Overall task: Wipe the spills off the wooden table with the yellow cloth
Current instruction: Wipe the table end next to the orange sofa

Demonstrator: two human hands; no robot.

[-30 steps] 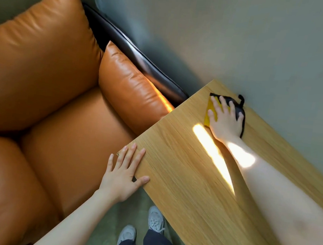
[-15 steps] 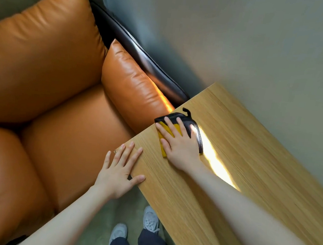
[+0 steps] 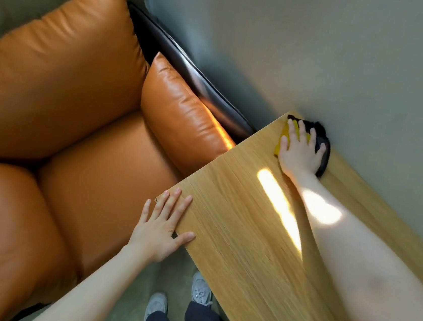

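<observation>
Wooden table (image 3: 238,216) jammed between the wall and an orange couch (image 3: 65,117). Our right hand (image 3: 299,154) lies open, pressing the yellow cloth (image 3: 284,134) flat under its fingers for full contact. Left hand (image 3: 161,230), open too, braces the near corner.

We see a plain grey-green painted wall (image 3: 348,57) rising just beyond the fingers (image 3: 293,128) of the right hand (image 3: 300,154). Left of the fingers (image 3: 174,201) of the left hand (image 3: 160,231) sits a big orange leather sofa (image 3: 65,117) with plump cushions and a dark glossy frame (image 3: 188,78) along the wall. Under both sets of fingers lies a light oak-grain wooden table (image 3: 247,256), its far edge at the wall. Between them a bright strip of sunlight (image 3: 279,207) crosses the top. Nearer us than the left fingers is dull green floor (image 3: 179,267).
</observation>
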